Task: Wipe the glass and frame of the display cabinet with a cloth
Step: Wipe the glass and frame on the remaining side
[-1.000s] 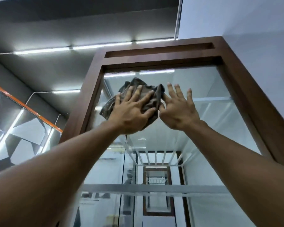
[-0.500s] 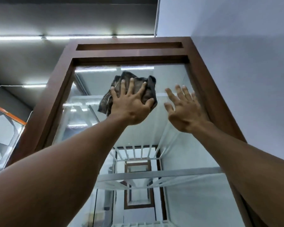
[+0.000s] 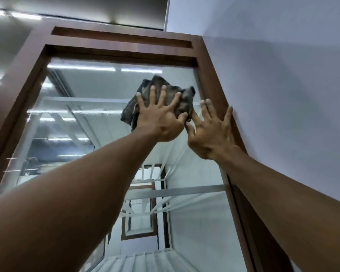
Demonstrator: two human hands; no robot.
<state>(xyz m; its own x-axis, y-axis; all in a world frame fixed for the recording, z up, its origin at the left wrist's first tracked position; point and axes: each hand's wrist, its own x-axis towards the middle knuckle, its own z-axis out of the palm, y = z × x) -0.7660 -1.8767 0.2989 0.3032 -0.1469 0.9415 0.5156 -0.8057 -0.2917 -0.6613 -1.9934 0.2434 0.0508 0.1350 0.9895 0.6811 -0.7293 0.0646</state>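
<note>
Left hand (image 3: 161,118), fingers spread flat, pressed the crumpled dark grey cloth (image 3: 186,101) on the upper right of the clear glass pane (image 3: 86,91); unwiped brown wooden frame upright (image 3: 214,79) lay at 3 o'clock, where the spread right hand (image 3: 210,138) rested nearer.

- Left hand (image 3: 161,118) and cloth (image 3: 185,101) now sit further right on the glass (image 3: 86,87), nearer the right frame (image 3: 214,75).
- Gap to right hand (image 3: 210,134) closes; its outer fingers now overlap the frame.

Head view, steeply upward, apparently close to the glass (image 3: 86,87)
</note>
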